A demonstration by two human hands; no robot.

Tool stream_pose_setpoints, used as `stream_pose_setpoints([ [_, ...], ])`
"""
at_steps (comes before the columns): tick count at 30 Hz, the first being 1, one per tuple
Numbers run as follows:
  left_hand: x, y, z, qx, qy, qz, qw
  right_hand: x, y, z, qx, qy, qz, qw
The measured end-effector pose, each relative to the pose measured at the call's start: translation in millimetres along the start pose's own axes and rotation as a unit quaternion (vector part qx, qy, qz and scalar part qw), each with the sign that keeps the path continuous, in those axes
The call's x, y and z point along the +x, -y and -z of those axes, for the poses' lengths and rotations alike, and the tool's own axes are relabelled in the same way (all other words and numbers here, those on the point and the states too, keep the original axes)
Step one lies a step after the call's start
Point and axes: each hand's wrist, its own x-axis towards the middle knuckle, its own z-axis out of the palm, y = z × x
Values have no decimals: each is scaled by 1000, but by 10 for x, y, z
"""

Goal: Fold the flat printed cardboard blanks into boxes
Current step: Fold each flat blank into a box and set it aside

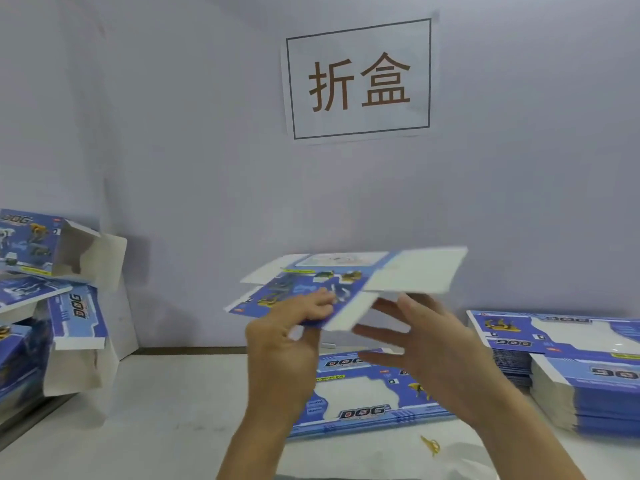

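Blue-printed cardboard fills my remote view from the head camera: a flat blank [311,289] is held in the air above the white surface [173,410], between a wall sign [360,79] behind and the person's chest below. The left hand [287,327] pinches the blank's near edge, thumb on top and fingers curled under. The right hand [426,344] is released, its fingers [377,332] spread just under a white flap [415,271], and I cannot tell whether they touch it. I judge this blank barely started: its panels still lie nearly flat. Several folded boxes [52,271] are piled at the left. Another blank [363,389] lies on the surface under the hands, and a thick stack of blanks [571,368] waits at the right, so most of the job remains.
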Motion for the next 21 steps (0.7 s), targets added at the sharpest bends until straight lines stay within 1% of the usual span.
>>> stream_pose_setpoints([
  [1,-48,11,-52,1,30,-4,1000,-5,-8,-30,18,27,-8,999],
  [2,-88,28,-93,5,58,0,998,-2,-28,-57,26,28,-6,999],
  [4,-134,38,-152,9,105,15,994,41,-71,-88,31,-42,8,999],
  [6,-150,38,-154,3,170,54,984,65,-100,-87,-15,-106,19,994],
  [9,-166,23,-117,30,299,137,944,65,-158,-59,-102,-136,17,985],
  [10,-181,3,-124,27,313,161,936,65,-180,-58,-123,-141,14,982],
  [11,-193,-25,-150,17,301,176,937,67,-200,-67,-141,-137,12,980],
  [13,-208,-69,-222,9,240,186,953,74,-237,-113,-176,-102,15,979],
  [15,-211,-68,-262,44,193,174,965,79,-248,-171,-227,-76,31,970],
  [17,-197,-49,-254,79,174,162,968,84,-251,-213,-274,-76,43,958],
  [19,-185,-24,-227,102,176,149,968,90,-262,-220,-320,-91,45,942],
  [21,-179,-22,-209,155,179,112,965,83,-273,-218,-368,-97,50,923],
])
